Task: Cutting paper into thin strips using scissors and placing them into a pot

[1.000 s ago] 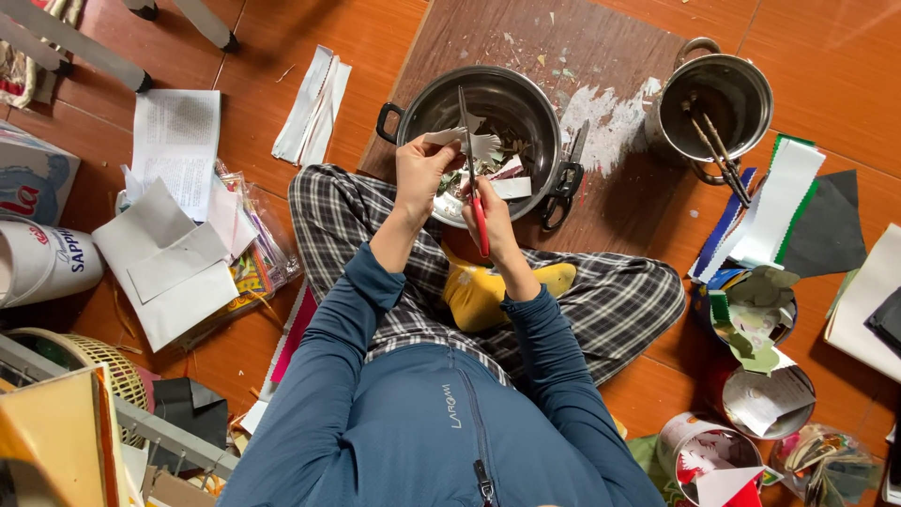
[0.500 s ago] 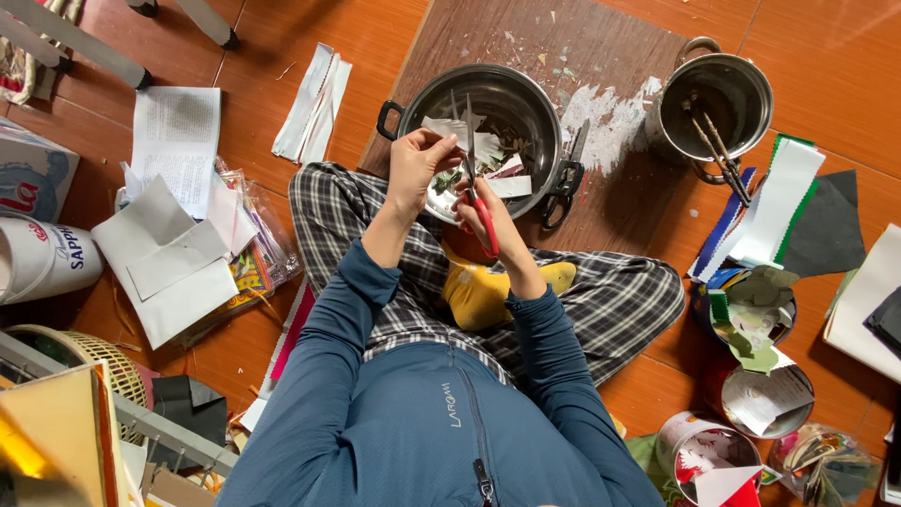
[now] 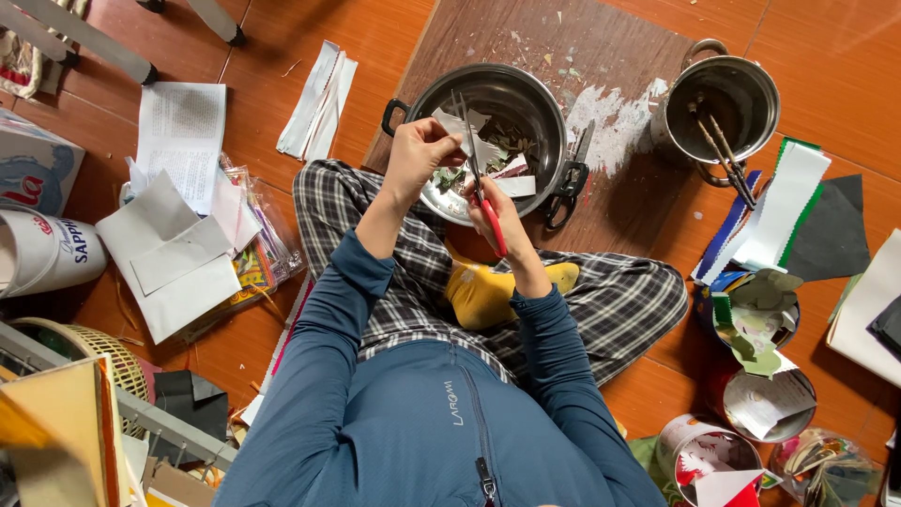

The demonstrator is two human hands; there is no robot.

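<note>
Head view, looking straight down on a person sitting cross-legged on an orange tiled floor [image 3: 375,38]. Their left hand [image 3: 419,155] is closed in a pinch on a strip of white paper [image 3: 474,141], holding it up over a large steel pot [image 3: 507,108]. Their right hand [image 3: 497,211] is wrapped shut around the red handles of scissors [image 3: 481,192], whose blades point up along the paper, apparently so that cut pieces drop into the pot. Paper scraps and bits of green already lie in the pot's bottom. The pot sits on a brown board [image 3: 563,38] just in front of the person's knees, within easy reach. A second pair of scissors, black-handled [image 3: 568,178], rests against the pot's right rim. Near the board's far right corner stands a smaller steel pot [image 3: 727,94] with sticks in it. White paper sheets [image 3: 178,216] lie on the floor to the person's left; coloured card and open tins [image 3: 760,394] lie to the right.
</note>
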